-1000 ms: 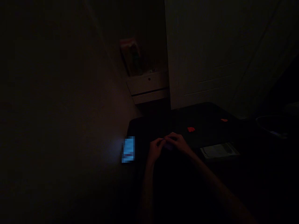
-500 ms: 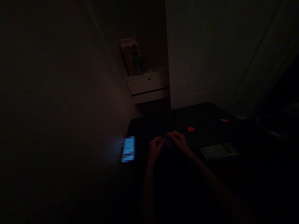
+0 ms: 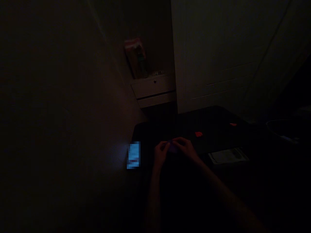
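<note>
The room is very dark. My left hand (image 3: 161, 152) and my right hand (image 3: 186, 148) meet fingertip to fingertip over a dark table (image 3: 213, 116). Both have their fingers curled together, pinching a small pale purplish thing (image 3: 173, 148) that I cannot make out. A lit phone (image 3: 133, 155) stands at the table's left edge, just left of my left hand. A small red piece (image 3: 198, 134) lies on the table beyond my right hand, and a second red piece (image 3: 233, 124) lies farther right.
A pale flat packet or sheet (image 3: 228, 156) lies on the table to the right of my right arm. Behind the table stands a light drawer unit (image 3: 155, 90) with a box and a bottle (image 3: 141, 63) on top. A pale door (image 3: 218, 55) fills the right background.
My hands stay together in the same spot, with only small shifts of the fingers around the small thing. The picture has grown slightly darker.
</note>
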The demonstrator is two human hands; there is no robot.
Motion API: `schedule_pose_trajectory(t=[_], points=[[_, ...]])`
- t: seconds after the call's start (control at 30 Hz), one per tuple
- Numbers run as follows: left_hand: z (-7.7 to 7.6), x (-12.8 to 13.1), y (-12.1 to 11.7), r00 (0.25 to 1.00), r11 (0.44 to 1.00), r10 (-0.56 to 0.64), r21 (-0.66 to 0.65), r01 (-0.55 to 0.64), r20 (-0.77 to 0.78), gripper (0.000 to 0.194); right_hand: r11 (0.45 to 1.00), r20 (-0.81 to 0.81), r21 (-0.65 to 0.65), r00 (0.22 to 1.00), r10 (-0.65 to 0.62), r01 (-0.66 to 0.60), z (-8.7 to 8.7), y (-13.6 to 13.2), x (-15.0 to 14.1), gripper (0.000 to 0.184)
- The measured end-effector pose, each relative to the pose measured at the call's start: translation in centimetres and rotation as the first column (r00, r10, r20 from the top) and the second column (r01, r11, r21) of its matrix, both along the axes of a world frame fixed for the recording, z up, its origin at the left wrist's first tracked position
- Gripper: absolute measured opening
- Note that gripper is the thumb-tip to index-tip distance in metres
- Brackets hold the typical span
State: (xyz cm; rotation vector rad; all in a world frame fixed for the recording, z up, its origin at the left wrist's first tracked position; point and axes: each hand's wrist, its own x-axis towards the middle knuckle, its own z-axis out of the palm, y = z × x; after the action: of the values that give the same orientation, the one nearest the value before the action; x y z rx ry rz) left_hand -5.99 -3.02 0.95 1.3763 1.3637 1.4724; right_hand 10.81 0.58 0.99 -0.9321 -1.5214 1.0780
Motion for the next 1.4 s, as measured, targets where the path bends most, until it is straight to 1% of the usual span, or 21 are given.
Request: schedule_pose_trajectory(t=[0.13,0.27,0.4,0.57,0.7,0.77,0.9,0.97,1.03,1.13,1.27,1.4], points=[[0.2,0.0,-0.1,0.999,1.0,-0.018,-0.011,0.018,-0.031,0.03,0.999,0.022,-0.007,0.998,0.051,-0.051,0.4,-0.1,0.1,0.029],[0.4,0.0,-0.1,0.998,1.0,-0.021,-0.017,0.02,-0.055,0.03,0.997,0.04,0.008,0.996,0.079,-0.079,0.5,-0.1,0.1,0.029],[0.6,0.0,-0.2,0.998,0.999,-0.042,-0.032,0.041,-0.049,0.029,0.998,0.055,0.001,0.996,0.069,-0.069,0.2,0.1,0.2,0.029],[0.3,-0.2,-0.1,0.994,0.998,-0.049,-0.039,0.046,-0.093,0.027,0.996,0.073,0.005,0.993,0.089,-0.089,-0.5,0.4,0.1,0.031],[0.2,-0.1,0.1,0.994,0.998,-0.044,-0.038,0.041,-0.105,0.025,0.997,0.085,0.047,0.995,0.054,-0.059,-0.6,0.2,-0.2,0.029],[0.1,0.0,0.2,0.996,0.999,-0.031,-0.037,0.028,-0.082,0.025,0.997,0.079,0.067,0.997,0.025,-0.03,-0.5,0.0,-0.4,0.027],[-0.1,-0.1,0.5,0.999,1.0,0.022,-0.006,-0.022,-0.034,0.029,0.999,0.05,0.046,0.999,-0.019,0.017,-0.4,-0.1,-0.4,0.032],[-0.2,-0.1,0.6,0.999,1.0,0.022,-0.002,-0.022,-0.026,0.031,0.999,0.066,0.042,0.998,-0.024,0.021,-0.5,0.1,-0.4,0.029],[-0.2,-0.1,0.6,1.0,1.0,0.009,-0.015,-0.009,-0.02,0.033,0.998,0.086,0.061,0.996,-0.015,0.009,-0.6,0.2,-0.4,0.026],[0.0,0.0,0.4,1.0,0.999,-0.015,-0.033,0.014,-0.024,0.035,0.994,0.093,0.105,0.996,-0.011,0.002,-0.7,0.1,-0.4,0.026],[0.4,0.0,0.1,0.996,0.998,-0.045,-0.048,0.042,-0.07,0.036,0.989,0.124,0.148,0.992,0.008,-0.026,-0.7,0.0,-0.2,0.025],[0.5,-0.1,-0.2,0.993,0.999,-0.03,-0.028,0.027,-0.115,0.032,0.983,0.163,0.174,0.986,0.035,-0.064,-1.0,0.2,-0.3,0.025]])
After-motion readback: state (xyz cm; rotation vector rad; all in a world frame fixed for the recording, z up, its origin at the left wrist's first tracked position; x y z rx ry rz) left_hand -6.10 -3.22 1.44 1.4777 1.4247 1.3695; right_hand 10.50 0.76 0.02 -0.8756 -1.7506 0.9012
